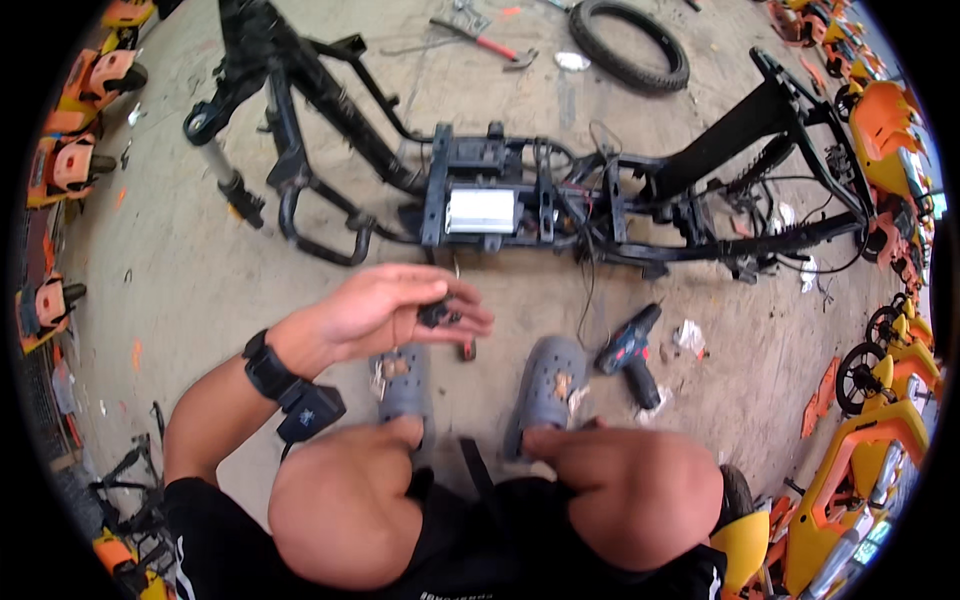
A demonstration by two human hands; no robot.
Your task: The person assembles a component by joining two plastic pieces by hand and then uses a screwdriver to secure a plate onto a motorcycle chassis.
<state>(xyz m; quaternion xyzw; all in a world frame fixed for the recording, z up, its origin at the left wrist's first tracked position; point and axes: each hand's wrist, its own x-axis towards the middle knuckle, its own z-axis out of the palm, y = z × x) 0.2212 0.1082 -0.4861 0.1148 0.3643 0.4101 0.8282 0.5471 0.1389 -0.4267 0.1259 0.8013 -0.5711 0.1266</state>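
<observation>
My left hand [395, 310] is raised over the floor in front of my shoes, palm partly turned up. Its fingers curl around a small black part [436, 314], whose exact kind is too blurred to make out. A black strap with a small black device [310, 408] circles my left wrist. Just beyond the hand lies a black vehicle frame [432, 200], with a silver metal box [480, 211] mounted in its middle. My right hand is out of sight.
A cordless drill [630, 355] lies right of my grey clogs [552, 380], beside crumpled white wrapping [689, 338]. A tyre [630, 48] and a red-handled hammer [490, 45] lie beyond the frame. Orange and yellow vehicle bodies [880, 440] line both sides.
</observation>
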